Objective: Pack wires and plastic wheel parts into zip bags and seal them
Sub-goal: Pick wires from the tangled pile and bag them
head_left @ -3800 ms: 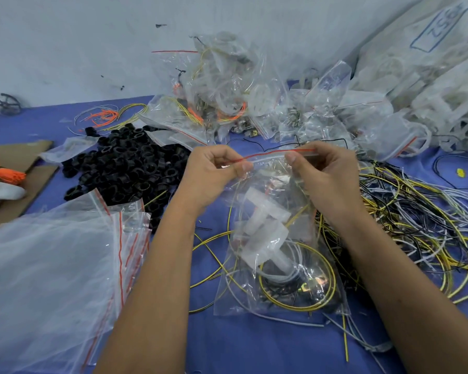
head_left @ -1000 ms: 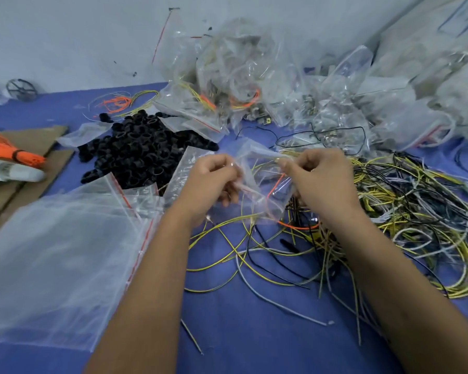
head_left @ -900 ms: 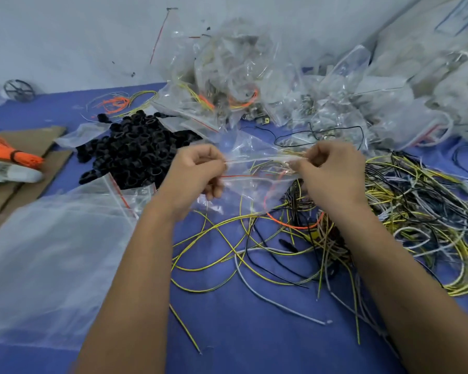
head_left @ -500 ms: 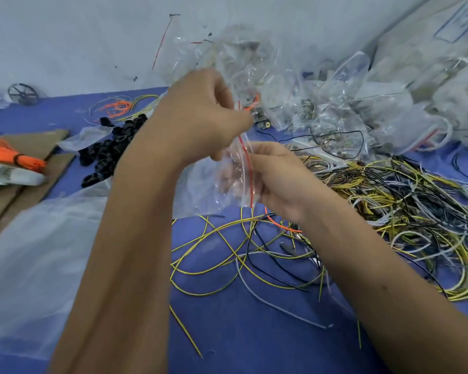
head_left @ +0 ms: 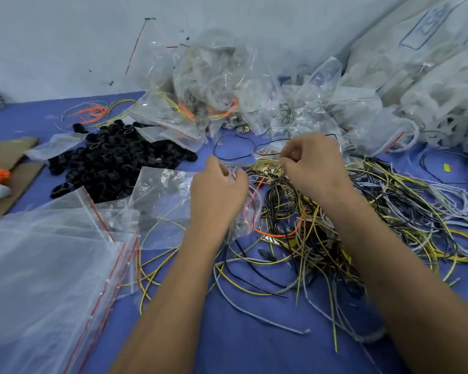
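far to the left of my fingers lay a stack of empty zip bags [head_left: 46, 260] on the blue counter [head_left: 254, 344], their red seal strips running toward me. beyond them, up and left of my left hand, sat a heap of black plastic wheel parts [head_left: 114, 160]. my left hand [head_left: 218, 193] hovered over the counter with its fingers curled, pinching the mouth of one clear zip bag [head_left: 162, 195], which trailed out to the left of that hand and hung under it; its red strip showed just to the right of my palm. my right hand [head_left: 312, 168] was just beside the left, a little farther from me, fingers bent in over the tangle of wires [head_left: 389, 211]; i could not tell whether they had hold of a strand. the yellow, black, grey and orange wires spread under that hand and away to its right. behind both hands, against the wall, was a pile of filled bags [head_left: 222, 85].
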`<state>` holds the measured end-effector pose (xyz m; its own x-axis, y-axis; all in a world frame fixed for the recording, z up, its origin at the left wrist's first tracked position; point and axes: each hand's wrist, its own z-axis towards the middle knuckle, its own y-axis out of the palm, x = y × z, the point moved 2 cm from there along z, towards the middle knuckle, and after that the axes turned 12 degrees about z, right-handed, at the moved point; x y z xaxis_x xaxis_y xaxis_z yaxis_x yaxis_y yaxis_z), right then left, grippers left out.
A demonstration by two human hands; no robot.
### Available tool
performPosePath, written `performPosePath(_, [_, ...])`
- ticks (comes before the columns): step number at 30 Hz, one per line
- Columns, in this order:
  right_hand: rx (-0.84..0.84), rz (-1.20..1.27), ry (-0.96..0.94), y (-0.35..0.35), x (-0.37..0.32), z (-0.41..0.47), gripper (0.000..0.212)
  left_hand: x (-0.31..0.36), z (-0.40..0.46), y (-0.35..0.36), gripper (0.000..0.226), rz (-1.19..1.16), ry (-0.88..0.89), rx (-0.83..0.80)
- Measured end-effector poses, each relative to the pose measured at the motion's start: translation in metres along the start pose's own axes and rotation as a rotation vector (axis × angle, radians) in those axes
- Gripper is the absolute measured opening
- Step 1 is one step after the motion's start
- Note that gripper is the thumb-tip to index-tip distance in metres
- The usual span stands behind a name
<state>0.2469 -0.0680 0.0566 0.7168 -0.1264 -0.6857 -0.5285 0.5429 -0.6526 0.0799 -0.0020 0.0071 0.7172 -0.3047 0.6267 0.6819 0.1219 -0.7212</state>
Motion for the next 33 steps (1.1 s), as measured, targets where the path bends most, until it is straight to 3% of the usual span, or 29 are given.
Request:
performPosePath(4, [-0.175, -0.207, 0.058, -0.014, 0.021, 0.013, 0.021, -0.001, -0.009, 0.008, 0.026, -0.048, 0.085, 0.020])
performPosePath(8, [-0.324, -0.313, 0.049, -0.010, 0.026, 0.019, 0.047, -0.008, -0.008, 0.011, 0.027, -0.137, 0.089, -0.031])
performPosePath(15, [-0.312, -0.287, -0.012, -0.011, 0.027, 0.021, 0.012, -0.012, -0.010, 0.012, 0.027, -0.225, 0.068, -0.083])
performPosePath(19, [-0.199, -0.277, -0.070, -0.019, 0.028, 0.022, 0.007, -0.011, -0.010, 0.011, 0.023, -0.239, 0.056, -0.083])
performPosePath(26, [0.173, -0.212, -0.246, -0.039, 0.026, 0.028, 0.018, -0.012, -0.010, 0.011, 0.021, -0.260, 0.035, -0.101])
performPosePath(33, [0.296, 0.321, -0.054, -0.038, 0.031, 0.020, 0.015, -0.013, -0.009, 0.010, 0.017, -0.324, 0.030, -0.096])
